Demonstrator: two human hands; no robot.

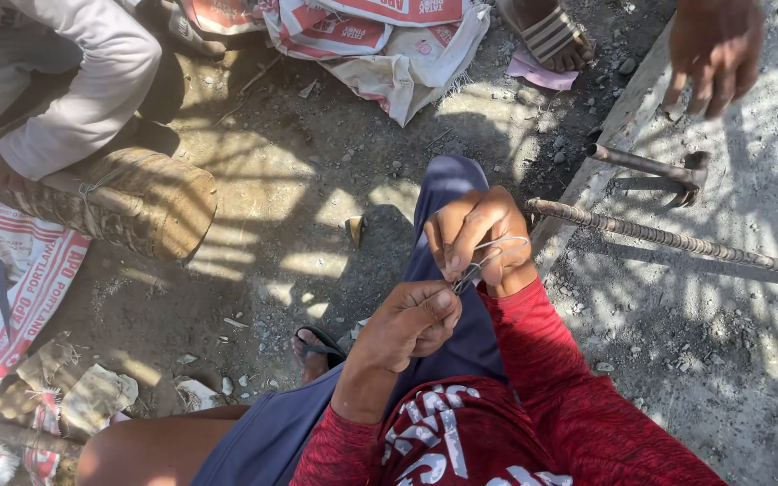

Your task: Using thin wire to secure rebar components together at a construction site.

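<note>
We hold a thin loop of wire (488, 256) between our two hands, just above our raised knee in blue shorts (447, 193). Our right hand (477, 236) sits higher in the view and farther from us, curled around the loop's far end with the thumb and fingers pinching it; our left hand (411, 322) is nearer our body, closed in a loose fist with the thumb pressing the wire's near end against the forefinger. The wire's long axis runs on a slant from the left thumb up and away to the right hand, so the two hands are almost touching, and each grips one end (neither is nearer than the other in any useful sense). The ribbed steel bar (668, 238) lies just beyond the right hand, stretching off to the right over the concrete slab (722, 342), its near end close beside our right knuckles. A hammer (655, 168) rests on the slab past the bar, and another person's hand (713, 49) hangs open above it. We cannot tell how many strands the wire has, nor whether its ends are twisted, since our fingers cover them. A second person in a pale sleeve (92, 81) sits to the left by a wooden log (132, 202), mostly cut off.
</note>
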